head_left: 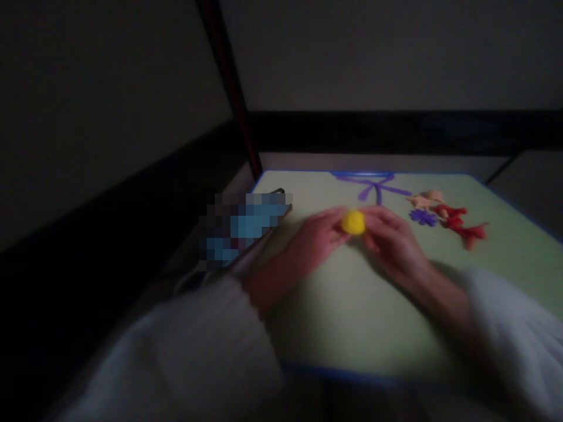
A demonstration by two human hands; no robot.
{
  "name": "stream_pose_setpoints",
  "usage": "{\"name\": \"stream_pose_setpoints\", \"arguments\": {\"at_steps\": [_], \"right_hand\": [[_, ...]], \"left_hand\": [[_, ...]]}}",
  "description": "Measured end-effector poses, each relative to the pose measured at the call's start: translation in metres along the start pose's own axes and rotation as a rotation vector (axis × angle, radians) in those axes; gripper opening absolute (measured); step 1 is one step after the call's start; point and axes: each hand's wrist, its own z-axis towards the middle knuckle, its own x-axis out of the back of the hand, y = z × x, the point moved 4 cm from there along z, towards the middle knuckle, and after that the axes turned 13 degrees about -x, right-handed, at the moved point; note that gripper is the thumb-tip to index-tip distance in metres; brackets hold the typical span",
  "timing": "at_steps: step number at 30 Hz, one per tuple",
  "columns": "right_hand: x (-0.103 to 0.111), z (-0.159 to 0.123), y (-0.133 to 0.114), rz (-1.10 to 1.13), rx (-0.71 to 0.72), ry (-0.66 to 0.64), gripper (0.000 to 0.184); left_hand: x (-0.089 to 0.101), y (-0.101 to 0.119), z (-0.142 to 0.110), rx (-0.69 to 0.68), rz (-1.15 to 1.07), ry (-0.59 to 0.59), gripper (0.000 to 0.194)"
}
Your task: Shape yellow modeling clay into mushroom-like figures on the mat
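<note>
A small yellow ball of what looks like modelling clay (353, 222) is held above the middle of the table, between the fingers of both hands. My left hand (320, 233) grips it from the left, fingers closed against it. From the other side my right hand (396, 239) pinches it, thumb and fingers curled round its edge. To the right of the hands lie a purple flower shape (423, 218), a peach star-like shape (420, 201) and red pieces (468, 231), whose form is blurred.
The pale table (334, 328) has a blue edge. Purple strips (377, 190) lie crossed at its far side, by a blue handle-like part (365, 174). At the table's left edge is a pixelated device, perhaps a phone (253, 225). Dark walls stand behind and to the left.
</note>
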Motion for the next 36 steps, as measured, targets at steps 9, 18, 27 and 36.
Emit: {"name": "stream_pose_setpoints", "arguments": {"at_steps": [9, 18, 27, 36], "right_hand": [[0.000, 0.000, -0.003, -0.015, -0.002, -0.023, 0.013], [-0.003, -0.002, -0.003, -0.018, -0.048, -0.048, 0.017], [-0.005, -0.003, -0.003, -0.011, -0.031, -0.061, 0.016], [-0.007, -0.003, -0.005, -0.037, 0.004, -0.054, 0.023]], "left_hand": [[-0.002, -0.007, 0.001, 0.113, -0.175, 0.059, 0.018], [-0.009, -0.002, -0.001, 0.070, -0.158, -0.017, 0.033], [-0.014, 0.005, -0.002, -0.013, -0.058, -0.048, 0.044], [-0.013, 0.003, -0.002, 0.012, -0.094, -0.005, 0.045]]}}
